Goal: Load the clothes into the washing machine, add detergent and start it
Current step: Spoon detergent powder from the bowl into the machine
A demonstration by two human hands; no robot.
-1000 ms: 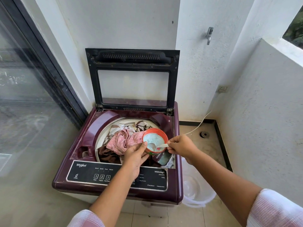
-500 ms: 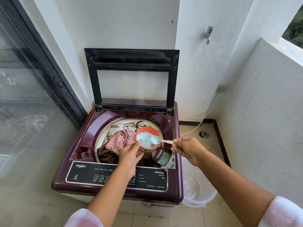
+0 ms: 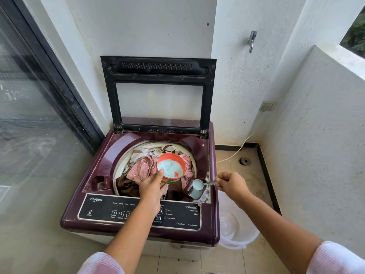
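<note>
head view, looking down from the person's own eyes: a maroon top-loading washing machine (image 3: 94, 175) stands in a white-walled corner. its black-framed lid (image 3: 158, 68) is propped upright against the wall. the drum is already full of clothes (image 3: 142, 169), pink fabric on top and brown beneath.

the left hand (image 3: 152, 186) grips a small round orange detergent tub (image 3: 171, 155) just above the laundry, with the thumb hooked over the near rim and the fingers curled underneath. pale blue-white powder fills the tub.

the right hand (image 3: 233, 184) pinches the thin handle of a spoon (image 3: 197, 184) between thumb and fingertips. the spoon bowl is heaped with powder. it sits directly over the detergent tray (image 3: 194, 193) in the front right corner of the machine top (some powder already lies in that tray).

loading looks finished, and the step in hand appears to be dosing detergent. the next move calls for tipping the spoon so the powder drops inside the tray and not onto the rim. after that the tub needs putting down, the lid needs lowering, and a button must be pressed on the control panel (image 3: 98, 210), part of which the left forearm covers.

a white bucket (image 3: 237, 228) sits on the floor right of the machine. a tap (image 3: 251, 40) juts from the wall above, and a glass door (image 3: 29, 115) runs along the left.
</note>
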